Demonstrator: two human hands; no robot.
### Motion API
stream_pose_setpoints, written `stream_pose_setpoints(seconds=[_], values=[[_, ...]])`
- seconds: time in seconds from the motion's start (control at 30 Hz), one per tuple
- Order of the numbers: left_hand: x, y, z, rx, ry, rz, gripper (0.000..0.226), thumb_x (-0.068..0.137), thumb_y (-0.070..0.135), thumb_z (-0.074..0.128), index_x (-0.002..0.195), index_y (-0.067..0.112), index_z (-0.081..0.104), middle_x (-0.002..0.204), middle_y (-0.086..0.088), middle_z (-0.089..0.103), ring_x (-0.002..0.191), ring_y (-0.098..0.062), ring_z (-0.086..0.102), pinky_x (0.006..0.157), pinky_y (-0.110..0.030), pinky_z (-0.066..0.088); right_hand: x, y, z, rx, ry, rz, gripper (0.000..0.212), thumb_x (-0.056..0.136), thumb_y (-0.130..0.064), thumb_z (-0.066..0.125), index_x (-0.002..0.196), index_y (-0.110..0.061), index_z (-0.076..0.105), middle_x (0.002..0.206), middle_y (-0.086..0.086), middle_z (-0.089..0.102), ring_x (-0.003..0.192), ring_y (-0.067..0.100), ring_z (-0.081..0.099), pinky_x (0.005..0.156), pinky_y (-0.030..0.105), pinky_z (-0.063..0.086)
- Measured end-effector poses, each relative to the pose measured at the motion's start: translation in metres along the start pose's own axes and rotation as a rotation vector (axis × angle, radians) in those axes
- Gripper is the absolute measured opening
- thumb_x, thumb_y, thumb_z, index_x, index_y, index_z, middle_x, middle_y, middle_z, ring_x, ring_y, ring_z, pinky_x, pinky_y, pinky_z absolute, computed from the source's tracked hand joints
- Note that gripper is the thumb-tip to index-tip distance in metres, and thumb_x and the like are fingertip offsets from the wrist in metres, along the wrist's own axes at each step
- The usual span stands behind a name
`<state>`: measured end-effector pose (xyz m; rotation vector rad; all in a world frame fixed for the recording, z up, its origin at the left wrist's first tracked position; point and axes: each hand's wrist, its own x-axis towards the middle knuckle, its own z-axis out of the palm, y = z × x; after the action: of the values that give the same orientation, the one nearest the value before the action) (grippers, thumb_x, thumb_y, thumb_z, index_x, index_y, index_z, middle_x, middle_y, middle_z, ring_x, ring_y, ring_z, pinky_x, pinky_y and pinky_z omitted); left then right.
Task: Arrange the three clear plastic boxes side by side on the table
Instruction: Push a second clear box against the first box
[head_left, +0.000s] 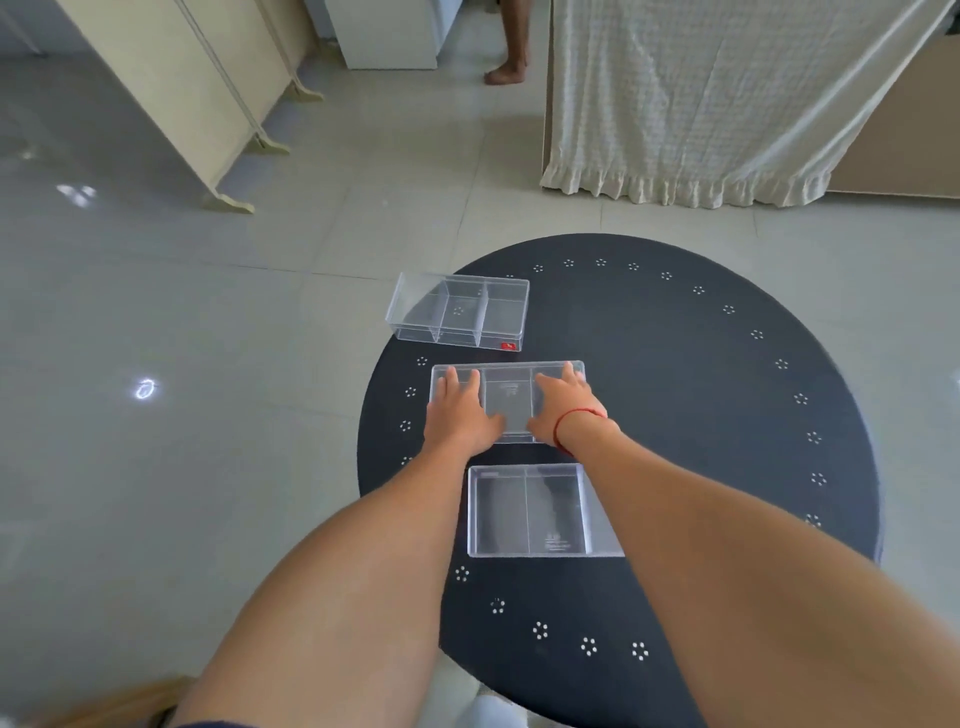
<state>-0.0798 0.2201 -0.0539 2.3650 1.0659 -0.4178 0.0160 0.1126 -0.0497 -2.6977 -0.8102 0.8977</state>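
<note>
Three clear plastic boxes with dividers lie on a round black table (701, 415) in a line running away from me. The far box (460, 312) overhangs the table's back left edge and carries a small red label. The middle box (509, 400) lies under both hands. My left hand (460, 410) rests flat on its left part, fingers spread. My right hand (563, 408), with a red string at the wrist, lies flat on its right part. The near box (530, 512) sits between my forearms; my right forearm hides its right end.
The table has a ring of small white dot patterns near its rim. Grey floor tiles surround it. A cream cloth-covered piece of furniture (727, 104) stands at the back right, a beige folding frame (208, 104) at the back left. Another person's bare leg (511, 47) stands far back.
</note>
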Motion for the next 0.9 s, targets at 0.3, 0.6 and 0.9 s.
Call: stream_pose_setpoints(seconds=[0.3, 0.6, 0.9], values=[[-0.003, -0.052, -0.017, -0.005, 0.020, -0.041, 0.094, 0.085, 0.052, 0.065, 0.155, 0.022, 0.009, 0.164, -0.008, -0.009, 0.152, -0.027, -0.004, 0.120, -0.048, 0.020, -0.003, -0.049, 0.021, -0.100, 0.034, -0.088, 0.052, 0.087, -0.021, 0.066, 0.137, -0.020, 0.048, 0.159, 0.015, 0.022, 0.144, 0.034, 0.027, 0.109, 0.045, 0.041], [0.016, -0.058, -0.027, -0.019, 0.053, -0.017, 0.072, 0.096, 0.036, 0.055, 0.154, 0.025, 0.015, 0.165, -0.006, -0.007, 0.152, -0.027, -0.005, 0.119, -0.048, 0.019, 0.013, -0.064, 0.032, -0.024, 0.049, -0.170, 0.064, 0.096, -0.024, 0.057, 0.152, -0.022, 0.026, 0.165, 0.010, 0.005, 0.153, 0.030, 0.003, 0.120, 0.044, 0.023], [0.036, -0.061, -0.033, -0.025, 0.042, -0.023, 0.072, 0.096, 0.039, 0.053, 0.155, 0.027, 0.013, 0.164, -0.006, -0.008, 0.152, -0.028, -0.006, 0.119, -0.050, 0.018, 0.033, -0.071, 0.023, 0.008, 0.028, -0.161, 0.064, 0.096, -0.024, 0.056, 0.152, -0.024, 0.026, 0.165, 0.007, 0.002, 0.153, 0.028, 0.001, 0.119, 0.043, 0.026]])
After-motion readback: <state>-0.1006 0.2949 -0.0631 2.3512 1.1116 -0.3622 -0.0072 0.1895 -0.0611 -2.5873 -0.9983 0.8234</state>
